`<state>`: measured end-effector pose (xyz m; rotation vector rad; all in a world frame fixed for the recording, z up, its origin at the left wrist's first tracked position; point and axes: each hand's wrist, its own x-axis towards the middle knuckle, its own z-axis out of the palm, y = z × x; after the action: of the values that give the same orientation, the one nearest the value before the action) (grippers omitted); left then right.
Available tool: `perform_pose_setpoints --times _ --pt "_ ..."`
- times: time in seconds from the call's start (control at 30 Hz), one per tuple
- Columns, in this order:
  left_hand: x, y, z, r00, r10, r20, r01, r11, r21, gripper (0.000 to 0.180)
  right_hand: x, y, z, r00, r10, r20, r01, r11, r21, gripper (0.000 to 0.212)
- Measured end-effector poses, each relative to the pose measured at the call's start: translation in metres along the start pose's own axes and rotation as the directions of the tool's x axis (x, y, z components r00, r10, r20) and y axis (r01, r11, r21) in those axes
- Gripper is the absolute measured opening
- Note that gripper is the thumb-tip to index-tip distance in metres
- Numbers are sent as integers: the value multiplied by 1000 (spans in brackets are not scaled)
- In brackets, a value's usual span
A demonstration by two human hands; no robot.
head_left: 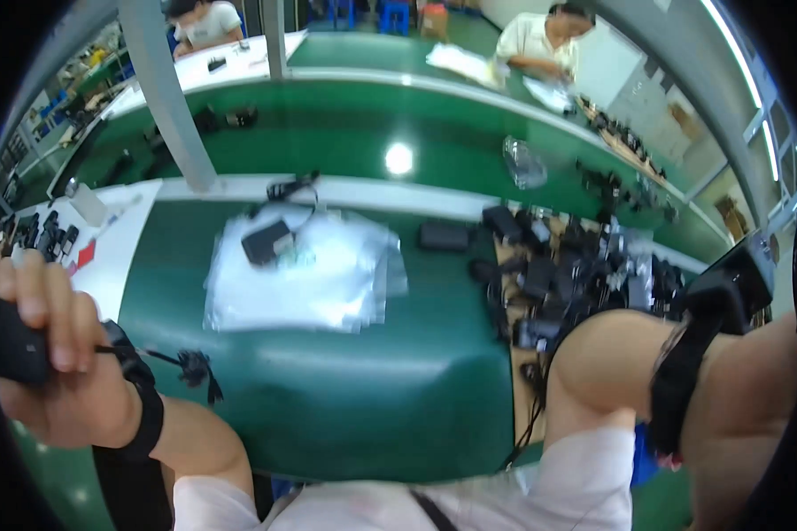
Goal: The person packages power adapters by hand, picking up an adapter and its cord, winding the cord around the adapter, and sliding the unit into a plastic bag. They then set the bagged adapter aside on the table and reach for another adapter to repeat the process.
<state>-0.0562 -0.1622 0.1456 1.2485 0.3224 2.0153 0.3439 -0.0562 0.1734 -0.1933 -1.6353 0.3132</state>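
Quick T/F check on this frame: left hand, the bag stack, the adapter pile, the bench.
1. The left hand grips a black object. True; a thin black cable trails from it.
2. A black adapter lies on the stack of clear plastic bags. True.
3. The pile of black adapters sits to the person's left. False; it is on the right side of the bench.
4. The bench top is red. False; it is green.
5. The right hand is plainly open over the bags. False; only the right forearm with a black strap shows, and the hand itself is out of view.
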Motion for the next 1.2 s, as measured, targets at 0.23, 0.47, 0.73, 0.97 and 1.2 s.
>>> perform_pose_setpoints --times 0.23,0.47,0.73,0.97,1.2 --pt "23 -50 20 990 53 129 -59 997 47 67 -11 20 -12 976 -87 -201 119 981 152 60" --pt "52 -120 11 994 101 -41 -99 995 31 41 13 68 106 996 89 -20 -84 979 187 73" --pt "59 -112 -10 978 6 -210 -35 990 -134 32 -82 150 231 606 470 641 -777 523 350 72" --pt "76 -103 -34 976 -165 -142 164 986 -16 47 -44 170 190 457 566 686 -878 161 451 39" --pt "61 -146 -13 965 -90 -246 231 732 641 55 -42 156 188 566 580 586 -813 277 512 39"
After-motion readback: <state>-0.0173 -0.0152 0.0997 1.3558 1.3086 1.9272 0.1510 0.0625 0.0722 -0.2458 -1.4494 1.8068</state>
